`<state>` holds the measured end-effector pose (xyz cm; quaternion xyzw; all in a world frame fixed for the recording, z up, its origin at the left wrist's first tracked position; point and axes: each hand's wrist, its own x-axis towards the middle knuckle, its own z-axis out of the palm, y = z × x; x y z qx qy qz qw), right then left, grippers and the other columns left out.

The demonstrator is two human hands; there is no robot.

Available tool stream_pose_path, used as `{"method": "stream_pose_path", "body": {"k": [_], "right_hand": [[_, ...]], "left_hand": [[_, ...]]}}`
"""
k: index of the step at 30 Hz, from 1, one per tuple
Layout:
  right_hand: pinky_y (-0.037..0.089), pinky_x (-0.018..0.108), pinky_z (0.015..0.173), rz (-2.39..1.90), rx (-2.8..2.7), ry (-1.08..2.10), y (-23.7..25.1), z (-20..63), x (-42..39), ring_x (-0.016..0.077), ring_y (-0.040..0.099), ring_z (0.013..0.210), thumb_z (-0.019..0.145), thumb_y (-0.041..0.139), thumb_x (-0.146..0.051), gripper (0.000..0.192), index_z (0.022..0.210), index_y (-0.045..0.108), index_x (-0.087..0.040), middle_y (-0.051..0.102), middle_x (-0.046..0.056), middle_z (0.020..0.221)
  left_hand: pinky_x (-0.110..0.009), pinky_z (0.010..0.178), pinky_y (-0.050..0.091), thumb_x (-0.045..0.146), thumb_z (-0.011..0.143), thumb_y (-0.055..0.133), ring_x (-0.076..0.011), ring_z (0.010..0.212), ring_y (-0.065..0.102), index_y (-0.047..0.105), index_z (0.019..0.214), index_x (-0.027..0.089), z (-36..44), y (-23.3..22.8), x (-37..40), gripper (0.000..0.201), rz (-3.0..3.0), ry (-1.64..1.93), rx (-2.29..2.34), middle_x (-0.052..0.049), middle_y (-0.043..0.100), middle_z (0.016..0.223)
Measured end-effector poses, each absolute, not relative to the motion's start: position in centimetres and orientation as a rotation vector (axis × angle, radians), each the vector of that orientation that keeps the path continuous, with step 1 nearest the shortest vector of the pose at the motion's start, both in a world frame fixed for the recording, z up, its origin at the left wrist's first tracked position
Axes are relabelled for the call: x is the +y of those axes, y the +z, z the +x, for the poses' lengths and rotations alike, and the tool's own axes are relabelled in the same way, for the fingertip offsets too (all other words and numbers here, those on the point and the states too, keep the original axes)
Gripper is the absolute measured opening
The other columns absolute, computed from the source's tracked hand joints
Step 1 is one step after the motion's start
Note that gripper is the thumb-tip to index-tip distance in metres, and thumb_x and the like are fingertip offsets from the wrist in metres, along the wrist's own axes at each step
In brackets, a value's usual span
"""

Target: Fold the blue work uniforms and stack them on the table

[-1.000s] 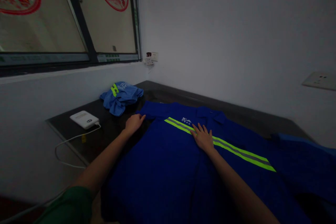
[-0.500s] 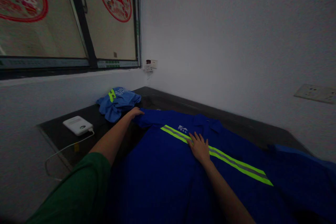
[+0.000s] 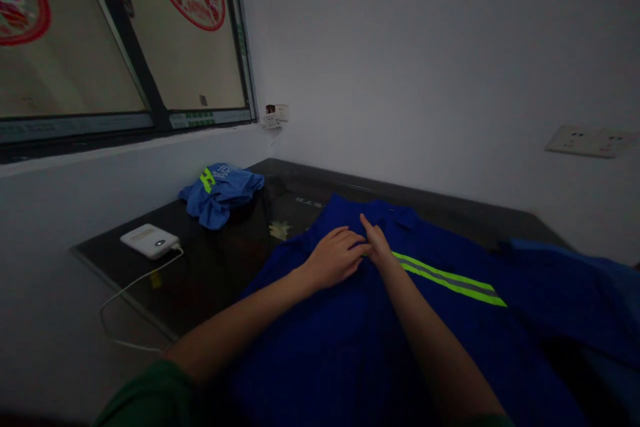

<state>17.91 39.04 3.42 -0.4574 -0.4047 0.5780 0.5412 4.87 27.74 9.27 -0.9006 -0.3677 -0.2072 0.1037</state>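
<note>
Left hand (image 3: 336, 257): on the blue shirt (image 3: 340, 333), I can't tell its grip
Right hand (image 3: 379, 245): just beside it, grip equally unclear
Light-blue bundle (image 3: 223, 192): by the table (image 3: 225, 260), far-left edge

Forearms (image 3: 253, 310) converging, left hand (image 3: 336, 257) curved, right hand (image 3: 379, 244) just beside it

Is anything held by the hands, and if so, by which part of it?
The left hand and right hand are close together at the chest of the dark blue shirt; whether either grips it cannot be told.
</note>
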Motion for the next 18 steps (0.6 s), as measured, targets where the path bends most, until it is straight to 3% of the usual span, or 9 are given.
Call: {"method": "stream_pose_path", "body": {"k": [4, 8, 14, 16, 18], "right_hand": [[0.058, 0.033, 0.073, -1.115, -0.877, 1.521, 1.8, 19.0, 38.6, 0.0204, 0.069, 0.078, 0.075, 0.072, -0.027, 0.019, 0.084, 0.059, -0.018, 0.072, 0.006, 0.079], [0.058, 0.038, 0.078, -1.187, -0.947, 1.53, 0.3, 18.8, 38.5, 0.0212, 0.07, 0.084, 0.061, 0.076, -0.007, 0.034, 0.089, 0.06, -0.018, 0.073, 0.004, 0.083], [0.053, 0.043, 0.09, -1.216, -1.106, 1.499, -1.0, 18.6, 38.8, 0.0243, 0.067, 0.099, 0.058, 0.078, -0.013, 0.049, 0.104, 0.061, -0.02, 0.072, 0.007, 0.102], [0.049, 0.044, 0.097, -1.184, -1.256, 1.399, -1.2, 18.5, 39.0, 0.0246, 0.064, 0.107, 0.056, 0.079, -0.013, 0.059, 0.111, 0.06, -0.021, 0.07, 0.007, 0.113], [0.045, 0.044, 0.102, -1.176, -1.384, 1.275, -1.2, 18.2, 39.3, 0.0248, 0.06, 0.113, 0.056, 0.077, -0.012, 0.065, 0.117, 0.058, -0.021, 0.066, 0.008, 0.121]], "left_hand": [[-0.043, 0.108, 0.035, 0.026, 0.09, 0.052, -0.0231, 0.122, 0.05, 0.05, 0.132, 0.019, -0.5, 8.9, 24.9, 0.042, -2.512, -0.709, -1.493, -0.01, 0.056, 0.13], [-0.045, 0.095, 0.045, 0.039, 0.086, 0.053, -0.0316, 0.115, 0.054, 0.051, 0.129, 0.01, -7.8, 6.6, 19.6, 0.052, -2.199, -0.458, -2.157, -0.019, 0.056, 0.126], [-0.039, 0.076, 0.053, 0.058, 0.085, 0.041, -0.0278, 0.081, 0.069, 0.06, 0.096, 0.018, -15.2, 1.9, 7.8, 0.045, -1.927, -0.402, -2.837, -0.01, 0.071, 0.088], [-0.039, 0.078, 0.055, 0.063, 0.081, 0.045, -0.0283, 0.081, 0.07, 0.061, 0.097, 0.02, -15.9, 0.2, 5.2, 0.049, -1.903, -0.537, -2.915, -0.009, 0.073, 0.089], [-0.038, 0.084, 0.055, 0.065, 0.077, 0.05, -0.0283, 0.092, 0.07, 0.062, 0.107, 0.021, -15.7, -1.9, 3.7, 0.055, -1.895, -0.741, -2.864, -0.01, 0.073, 0.102]]}}
